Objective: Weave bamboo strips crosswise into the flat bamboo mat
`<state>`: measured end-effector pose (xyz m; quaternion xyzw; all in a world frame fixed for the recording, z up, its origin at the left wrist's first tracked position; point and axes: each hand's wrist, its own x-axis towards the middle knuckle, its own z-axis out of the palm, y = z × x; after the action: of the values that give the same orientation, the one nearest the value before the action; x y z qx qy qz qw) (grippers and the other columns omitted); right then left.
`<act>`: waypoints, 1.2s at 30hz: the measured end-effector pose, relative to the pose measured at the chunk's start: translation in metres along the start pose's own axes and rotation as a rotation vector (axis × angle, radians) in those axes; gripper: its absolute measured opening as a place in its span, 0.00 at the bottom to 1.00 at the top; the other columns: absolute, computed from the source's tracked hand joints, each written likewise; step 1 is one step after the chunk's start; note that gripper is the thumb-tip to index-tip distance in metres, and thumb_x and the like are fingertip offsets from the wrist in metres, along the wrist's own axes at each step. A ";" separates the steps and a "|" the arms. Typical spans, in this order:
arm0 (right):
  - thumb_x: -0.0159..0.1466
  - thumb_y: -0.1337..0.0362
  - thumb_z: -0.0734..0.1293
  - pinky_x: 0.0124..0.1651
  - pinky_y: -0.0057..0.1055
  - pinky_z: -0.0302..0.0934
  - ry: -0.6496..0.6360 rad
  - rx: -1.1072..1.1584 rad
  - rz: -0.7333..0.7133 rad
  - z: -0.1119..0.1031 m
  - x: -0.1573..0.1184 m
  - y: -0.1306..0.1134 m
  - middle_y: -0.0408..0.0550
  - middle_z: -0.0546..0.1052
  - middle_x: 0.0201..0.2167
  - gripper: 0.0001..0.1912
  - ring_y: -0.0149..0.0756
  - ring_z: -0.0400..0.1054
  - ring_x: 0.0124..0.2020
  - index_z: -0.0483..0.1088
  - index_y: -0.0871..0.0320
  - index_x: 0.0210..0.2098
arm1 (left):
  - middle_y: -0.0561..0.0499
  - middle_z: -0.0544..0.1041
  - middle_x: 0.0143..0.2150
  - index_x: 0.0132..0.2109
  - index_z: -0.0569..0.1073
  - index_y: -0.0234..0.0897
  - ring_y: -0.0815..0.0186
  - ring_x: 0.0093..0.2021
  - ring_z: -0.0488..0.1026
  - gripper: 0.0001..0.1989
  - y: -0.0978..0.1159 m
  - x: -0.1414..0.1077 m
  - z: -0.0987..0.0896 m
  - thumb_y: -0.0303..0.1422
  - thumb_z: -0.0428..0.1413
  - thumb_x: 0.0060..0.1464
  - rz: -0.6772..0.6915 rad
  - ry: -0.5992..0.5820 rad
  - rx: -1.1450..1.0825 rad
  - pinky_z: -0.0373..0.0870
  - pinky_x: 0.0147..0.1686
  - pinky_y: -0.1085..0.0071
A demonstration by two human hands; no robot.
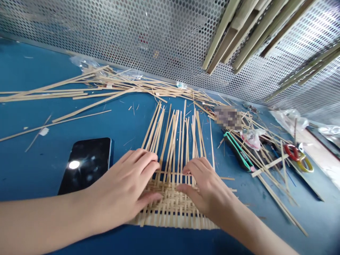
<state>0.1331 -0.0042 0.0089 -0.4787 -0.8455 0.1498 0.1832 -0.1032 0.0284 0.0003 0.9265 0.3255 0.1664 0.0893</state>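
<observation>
- Pressing the pale woven bamboo-strip mat [170, 209] on the blue worktop [32, 78], the left hand [124, 184] and right hand [205, 187] lie open on it, fingers spread, gripping nothing.
- Even pressure from both hands suits the weave, holding rows straight and snug.
- Counted: two hands, one mat, one black smartphone [85, 166], one green-handled utility knife [238, 151]; loose bamboo strips [92, 105] are too many to count.

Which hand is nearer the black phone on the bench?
Left. The left hand lies just right of the phone in view; the right hand rests farther right, on the bamboo weave.
</observation>
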 end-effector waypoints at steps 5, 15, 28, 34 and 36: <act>0.54 0.56 0.78 0.46 0.49 0.66 0.001 0.035 0.081 0.010 -0.012 -0.009 0.53 0.70 0.41 0.32 0.48 0.65 0.44 0.60 0.61 0.48 | 0.39 0.71 0.47 0.45 0.70 0.30 0.49 0.47 0.68 0.32 0.015 0.010 0.007 0.56 0.61 0.47 -0.017 -0.121 -0.015 0.70 0.45 0.52; 0.41 0.47 0.81 0.43 0.50 0.68 0.113 0.023 0.045 0.020 -0.012 -0.001 0.56 0.72 0.39 0.45 0.51 0.68 0.41 0.61 0.64 0.48 | 0.44 0.70 0.45 0.45 0.70 0.33 0.54 0.46 0.68 0.31 0.025 0.010 0.013 0.51 0.68 0.40 -0.187 -0.134 -0.132 0.68 0.47 0.56; 0.49 0.50 0.79 0.48 0.48 0.66 0.038 0.041 0.045 0.011 -0.018 -0.007 0.54 0.73 0.40 0.39 0.49 0.68 0.44 0.63 0.65 0.50 | 0.46 0.69 0.42 0.42 0.68 0.33 0.56 0.43 0.67 0.24 0.029 0.010 0.012 0.41 0.69 0.43 -0.182 -0.176 -0.153 0.68 0.43 0.58; 0.65 0.61 0.70 0.47 0.43 0.64 0.056 0.043 0.100 -0.029 -0.034 0.018 0.50 0.73 0.42 0.13 0.43 0.67 0.45 0.66 0.58 0.46 | 0.44 0.69 0.50 0.50 0.68 0.37 0.53 0.50 0.66 0.21 0.031 0.015 0.013 0.44 0.61 0.55 -0.017 -0.154 -0.134 0.67 0.46 0.58; 0.66 0.65 0.68 0.45 0.42 0.64 0.048 0.019 0.105 -0.035 -0.041 0.032 0.49 0.74 0.39 0.07 0.42 0.68 0.42 0.68 0.57 0.42 | 0.44 0.70 0.50 0.49 0.68 0.36 0.53 0.49 0.66 0.20 0.037 0.022 0.014 0.44 0.59 0.57 0.029 -0.150 -0.127 0.67 0.47 0.57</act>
<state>0.1929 -0.0211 0.0196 -0.5243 -0.8130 0.1556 0.1999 -0.0604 0.0134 0.0028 0.9335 0.2931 0.1182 0.1695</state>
